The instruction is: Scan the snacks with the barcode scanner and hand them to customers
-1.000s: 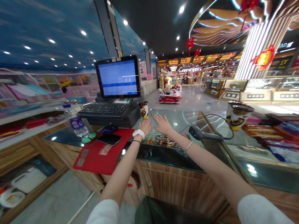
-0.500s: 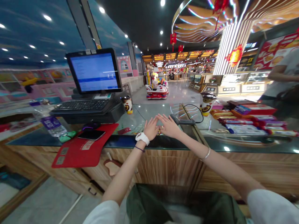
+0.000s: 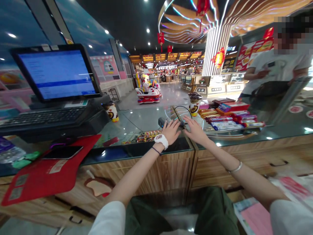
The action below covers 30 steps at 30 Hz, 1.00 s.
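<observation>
My left hand (image 3: 171, 132), with a white watch (image 3: 161, 141) at its wrist, lies over the glass countertop (image 3: 133, 114), fingers stretched and spread. My right hand (image 3: 196, 131) is just to its right, fingers also extended, a small gap between the two. Neither hand holds anything. Just beyond the fingertips sits a dark handheld device (image 3: 161, 122) with a black cable, partly covered by the hands. Colourful small packets (image 3: 148, 136) show through the glass left of my left hand.
At left stand a monitor (image 3: 56, 73), a keyboard (image 3: 46, 114) and a phone (image 3: 64, 152) on a red mat (image 3: 70, 176). Patterned cups (image 3: 195, 106) and stacked snack packs (image 3: 232, 116) sit on the counter. Across it at right stands a person (image 3: 271, 68).
My view has turned to the right. The hands, whose fingertips touched before, are now slightly apart. The person at right shows more fully.
</observation>
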Each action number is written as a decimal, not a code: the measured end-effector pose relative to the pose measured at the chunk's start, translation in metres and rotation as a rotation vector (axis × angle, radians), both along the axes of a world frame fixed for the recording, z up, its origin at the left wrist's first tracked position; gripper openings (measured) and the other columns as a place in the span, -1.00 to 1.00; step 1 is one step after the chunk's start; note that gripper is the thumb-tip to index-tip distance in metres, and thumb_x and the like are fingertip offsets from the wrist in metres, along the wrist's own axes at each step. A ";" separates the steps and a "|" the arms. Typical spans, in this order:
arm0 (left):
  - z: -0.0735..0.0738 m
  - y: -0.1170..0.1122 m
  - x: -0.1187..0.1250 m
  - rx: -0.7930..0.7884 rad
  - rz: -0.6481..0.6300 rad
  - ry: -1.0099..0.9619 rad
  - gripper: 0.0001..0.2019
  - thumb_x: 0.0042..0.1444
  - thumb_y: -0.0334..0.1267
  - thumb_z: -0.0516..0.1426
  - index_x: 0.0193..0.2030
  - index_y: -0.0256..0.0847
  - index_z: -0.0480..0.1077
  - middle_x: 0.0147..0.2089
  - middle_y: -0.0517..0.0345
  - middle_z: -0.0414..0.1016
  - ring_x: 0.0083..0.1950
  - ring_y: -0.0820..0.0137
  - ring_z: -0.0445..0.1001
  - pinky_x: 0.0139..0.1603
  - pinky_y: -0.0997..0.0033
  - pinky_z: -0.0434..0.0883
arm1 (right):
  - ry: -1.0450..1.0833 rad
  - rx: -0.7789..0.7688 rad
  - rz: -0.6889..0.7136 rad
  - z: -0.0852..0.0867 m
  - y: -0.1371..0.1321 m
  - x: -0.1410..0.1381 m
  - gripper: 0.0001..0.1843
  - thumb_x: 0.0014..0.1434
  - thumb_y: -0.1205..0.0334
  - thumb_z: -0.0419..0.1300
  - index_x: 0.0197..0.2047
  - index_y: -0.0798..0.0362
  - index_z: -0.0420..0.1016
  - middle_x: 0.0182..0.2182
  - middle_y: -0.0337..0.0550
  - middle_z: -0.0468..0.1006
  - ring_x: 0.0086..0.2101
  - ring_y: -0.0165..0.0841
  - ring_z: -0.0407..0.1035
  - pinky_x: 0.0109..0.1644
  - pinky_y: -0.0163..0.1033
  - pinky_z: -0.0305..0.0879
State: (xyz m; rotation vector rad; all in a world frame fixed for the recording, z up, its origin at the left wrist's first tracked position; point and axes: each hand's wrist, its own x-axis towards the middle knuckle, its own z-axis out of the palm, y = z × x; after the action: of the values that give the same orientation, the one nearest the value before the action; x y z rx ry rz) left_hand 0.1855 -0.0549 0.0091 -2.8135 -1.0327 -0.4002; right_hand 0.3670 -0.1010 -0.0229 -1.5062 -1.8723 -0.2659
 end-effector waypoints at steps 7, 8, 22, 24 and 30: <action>0.000 0.026 0.062 0.125 -0.047 0.016 -0.47 0.35 -0.17 -0.07 0.43 -0.22 0.09 0.52 0.03 -0.03 0.52 0.14 -0.05 0.50 -0.11 -0.08 | -0.033 0.049 -0.136 0.000 0.032 0.062 -0.37 0.16 0.26 0.10 0.31 0.14 0.22 0.35 0.13 0.22 0.29 -0.07 0.18 0.35 0.19 0.10; 0.000 0.030 0.070 0.133 -0.046 0.017 -0.46 0.35 -0.19 -0.06 0.43 -0.22 0.09 0.52 0.03 -0.03 0.52 0.14 -0.04 0.50 -0.11 -0.08 | -0.038 0.049 -0.153 0.001 0.038 0.069 -0.37 0.16 0.26 0.10 0.30 0.16 0.23 0.35 0.15 0.22 0.29 -0.06 0.18 0.35 0.17 0.10; -0.003 0.090 0.152 0.131 0.082 -0.063 -0.49 0.29 -0.30 -0.03 0.38 -0.24 0.19 0.51 -0.10 0.01 0.50 0.08 0.00 0.49 -0.14 -0.11 | 0.042 -0.040 -0.390 0.016 0.113 0.124 -0.59 0.10 0.32 0.14 0.05 0.17 0.45 0.29 0.25 0.28 0.20 -0.03 0.30 0.27 0.05 0.24; -0.006 0.095 0.157 0.109 0.105 -0.085 -0.49 0.28 -0.30 -0.02 0.37 -0.21 0.20 0.50 -0.09 0.03 0.50 0.08 0.01 0.49 -0.16 -0.11 | 0.054 -0.055 -0.395 0.018 0.118 0.127 -0.62 0.12 0.30 0.15 0.03 0.14 0.47 0.29 0.24 0.29 0.21 -0.02 0.29 0.26 0.10 0.24; -0.017 0.107 0.168 0.062 0.111 -0.132 -0.53 0.29 -0.31 -0.06 0.32 -0.25 0.26 0.48 -0.12 0.09 0.50 0.06 0.01 0.49 -0.19 -0.13 | -0.042 -0.216 -0.412 0.016 0.118 0.132 -0.69 0.16 0.29 0.17 -0.02 0.01 0.57 0.34 0.09 0.23 0.31 0.03 0.13 0.35 0.33 -0.04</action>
State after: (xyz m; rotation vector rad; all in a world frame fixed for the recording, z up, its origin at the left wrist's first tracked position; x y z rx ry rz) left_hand 0.3533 0.0516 -0.0079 -2.6907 -1.1736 -0.6011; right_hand 0.4986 0.0175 -0.0071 -2.0469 -1.6484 -0.2919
